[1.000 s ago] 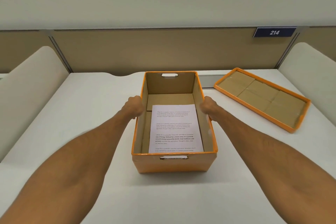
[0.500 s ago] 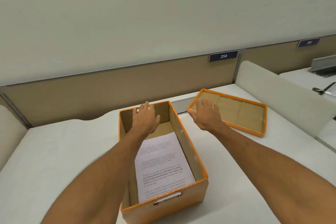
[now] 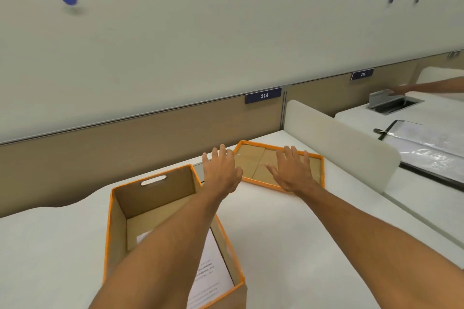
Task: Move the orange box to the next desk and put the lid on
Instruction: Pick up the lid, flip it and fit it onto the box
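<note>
The orange box (image 3: pixel 118 221) stands open on the white desk at the lower left, with a printed sheet of paper (image 3: pixel 213 276) lying inside. Its orange lid (image 3: pixel 256 158) lies upside down on the desk to the right, brown cardboard inside showing. My left hand (image 3: pixel 221 170) hovers with fingers spread just left of the lid's near-left edge. My right hand (image 3: pixel 291 170) is spread flat over the middle of the lid; whether it touches the lid I cannot tell. Neither hand holds anything.
A white divider panel (image 3: pixel 351 148) separates this desk from the neighbouring desk (image 3: pixel 356 118) on the right, where clear plastic sheeting and a grey cable hatch lie. Another person's arm (image 3: pixel 431 86) reaches in at far right. A brown partition (image 3: pixel 125 148) with the sign 214 runs behind.
Both hands left the box's sides and moved up and right to the lid. The view swung right, so the box now sits at lower left.
</note>
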The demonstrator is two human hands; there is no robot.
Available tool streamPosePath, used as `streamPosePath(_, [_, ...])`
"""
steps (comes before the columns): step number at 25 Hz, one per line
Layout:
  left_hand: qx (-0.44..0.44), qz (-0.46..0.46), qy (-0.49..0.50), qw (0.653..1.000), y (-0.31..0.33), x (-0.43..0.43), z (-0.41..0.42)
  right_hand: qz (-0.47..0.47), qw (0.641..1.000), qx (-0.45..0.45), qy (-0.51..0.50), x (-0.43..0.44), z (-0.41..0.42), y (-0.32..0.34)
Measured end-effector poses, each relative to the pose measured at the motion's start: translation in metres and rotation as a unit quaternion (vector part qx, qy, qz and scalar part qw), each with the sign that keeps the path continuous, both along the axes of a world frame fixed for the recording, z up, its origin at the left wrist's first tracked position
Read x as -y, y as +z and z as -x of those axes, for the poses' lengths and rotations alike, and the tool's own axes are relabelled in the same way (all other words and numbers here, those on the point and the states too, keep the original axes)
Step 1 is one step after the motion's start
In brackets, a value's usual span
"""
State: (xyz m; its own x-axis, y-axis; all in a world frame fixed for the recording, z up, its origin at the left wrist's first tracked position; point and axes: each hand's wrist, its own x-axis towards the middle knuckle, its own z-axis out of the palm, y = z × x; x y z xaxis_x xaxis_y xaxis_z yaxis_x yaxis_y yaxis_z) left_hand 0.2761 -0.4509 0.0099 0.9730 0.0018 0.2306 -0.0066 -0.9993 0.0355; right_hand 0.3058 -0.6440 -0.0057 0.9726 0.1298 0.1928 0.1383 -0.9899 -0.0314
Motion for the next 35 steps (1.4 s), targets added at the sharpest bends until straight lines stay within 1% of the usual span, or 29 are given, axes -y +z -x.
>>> streamPosePath(2, [-0.019, 0.017, 0.016, 1.000, -0.005, 0.021, -0.012, 0.018, 1.000, 0.001, -0.015, 0.023, -0.015, -0.002])
streamPosePath(5, [-0.036, 0.068, 0.030, 0.997, -0.019, 0.058, -0.040, 0.028, 0.999, -0.008, -0.025, 0.061, -0.052, -0.007])
streamPosePath(9, [-0.050, 0.123, 0.050, 0.990, -0.051, 0.094, -0.080, 0.043, 0.998, -0.040, 0.001, 0.096, -0.111, -0.028])
streamPosePath(12, [-0.095, 0.163, 0.103, 0.977, -0.085, 0.114, -0.108, 0.060, 0.996, -0.062, 0.023, 0.110, -0.156, -0.053])
streamPosePath(17, [-0.142, 0.124, 0.182, 0.965, -0.132, 0.133, -0.140, 0.074, 0.991, -0.105, 0.045, 0.116, -0.212, -0.092])
streamPosePath(20, [-0.138, 0.160, 0.244, 0.946, -0.157, 0.137, -0.153, 0.079, 0.988, -0.126, 0.047, 0.119, -0.239, -0.113])
streamPosePath(23, [-0.126, 0.231, 0.314, 0.912, -0.177, 0.142, -0.165, 0.071, 0.987, -0.136, 0.052, 0.118, -0.267, -0.131])
streamPosePath(26, [-0.137, 0.263, 0.361, 0.884, -0.189, 0.150, -0.173, 0.043, 0.984, -0.166, 0.042, 0.116, -0.288, -0.145])
streamPosePath(28, [-0.143, 0.278, 0.371, 0.875, -0.192, 0.151, -0.178, 0.008, 0.981, -0.191, 0.020, 0.118, -0.298, -0.154])
streamPosePath(30, [-0.143, 0.279, 0.372, 0.874, -0.192, 0.150, -0.183, -0.027, 0.975, -0.220, -0.004, 0.120, -0.304, -0.158])
streamPosePath(33, [-0.146, 0.274, 0.364, 0.878, -0.187, 0.141, -0.192, -0.024, 0.980, -0.198, -0.017, 0.121, -0.304, -0.160])
streamPosePath(35, [-0.154, 0.300, 0.341, 0.877, -0.183, 0.130, -0.198, -0.021, 0.984, -0.173, -0.039, 0.122, -0.298, -0.160])
